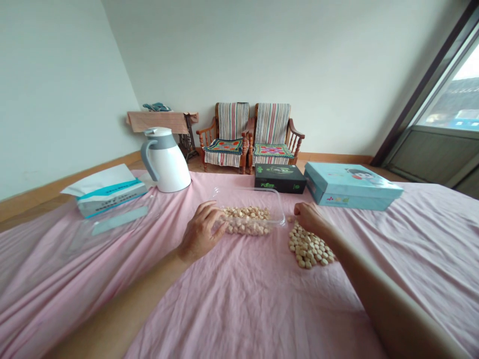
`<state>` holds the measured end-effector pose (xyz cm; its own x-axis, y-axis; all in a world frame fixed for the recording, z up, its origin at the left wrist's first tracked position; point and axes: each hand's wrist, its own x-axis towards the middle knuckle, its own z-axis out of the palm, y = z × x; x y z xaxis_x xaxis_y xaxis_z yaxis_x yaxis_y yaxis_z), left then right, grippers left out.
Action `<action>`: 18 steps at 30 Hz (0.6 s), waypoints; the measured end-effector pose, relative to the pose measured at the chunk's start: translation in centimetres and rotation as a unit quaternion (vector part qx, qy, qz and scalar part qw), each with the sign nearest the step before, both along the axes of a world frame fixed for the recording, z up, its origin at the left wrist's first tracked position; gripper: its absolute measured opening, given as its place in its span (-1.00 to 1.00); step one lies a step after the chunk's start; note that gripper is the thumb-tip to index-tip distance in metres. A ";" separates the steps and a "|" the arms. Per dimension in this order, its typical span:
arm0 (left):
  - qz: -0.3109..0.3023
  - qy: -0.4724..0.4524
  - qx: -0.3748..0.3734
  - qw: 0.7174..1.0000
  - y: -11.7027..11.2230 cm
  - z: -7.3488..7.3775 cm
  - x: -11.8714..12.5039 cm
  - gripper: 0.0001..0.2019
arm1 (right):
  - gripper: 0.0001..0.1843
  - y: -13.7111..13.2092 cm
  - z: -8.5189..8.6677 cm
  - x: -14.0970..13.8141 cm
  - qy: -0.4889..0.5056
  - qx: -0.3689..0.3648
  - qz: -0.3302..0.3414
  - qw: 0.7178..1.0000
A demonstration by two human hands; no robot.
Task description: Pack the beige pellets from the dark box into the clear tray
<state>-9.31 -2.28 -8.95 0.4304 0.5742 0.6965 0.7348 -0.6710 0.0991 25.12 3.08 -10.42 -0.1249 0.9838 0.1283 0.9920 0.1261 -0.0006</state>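
Some pale round beans (pixel 247 219) already in the clear plastic tray (pixel 277 208), loose pile (pixel 310 247) still out; left hand (pixel 202 232) curled, right hand (pixel 309 218) fingers together, can't tell if pinching.

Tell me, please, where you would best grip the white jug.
Grip the jug by its grey handle, coming from the left: the handle loops out clear of the upright body, leaving a gap for the fingers.

Head-worn view, facing forward-down, above left hand (pixel 202 232), right hand (pixel 310 218)
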 end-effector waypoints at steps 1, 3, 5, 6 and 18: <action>0.000 0.001 -0.001 1.000 0.0 0.0 0.0 -0.89 | -0.77 -0.1 0.0 0.0 0.004 0.002 -0.003 1.000; 0.002 0.000 0.001 1.000 0.0 0.0 0.0 -0.88 | -0.77 -0.2 0.1 -0.1 0.001 0.007 0.000 1.000; 0.003 -0.001 0.002 1.000 0.0 0.0 0.0 -0.87 | -0.77 -0.3 0.3 -0.1 -0.004 0.007 0.006 1.000; 0.002 -0.002 0.002 1.000 0.1 0.0 0.0 -0.87 | -0.77 -0.4 0.4 -0.2 -0.005 0.004 0.005 1.000; 0.002 -0.001 0.000 1.000 0.1 -0.1 0.0 -0.87 | -0.80 -1.2 2.1 -0.8 0.139 0.136 -0.034 0.980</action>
<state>-9.30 -2.16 -9.09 0.4265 0.5759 0.6975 0.7369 -0.6684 0.1013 24.29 1.91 -8.30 0.0157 0.9136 0.4064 0.9646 0.0932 -0.2468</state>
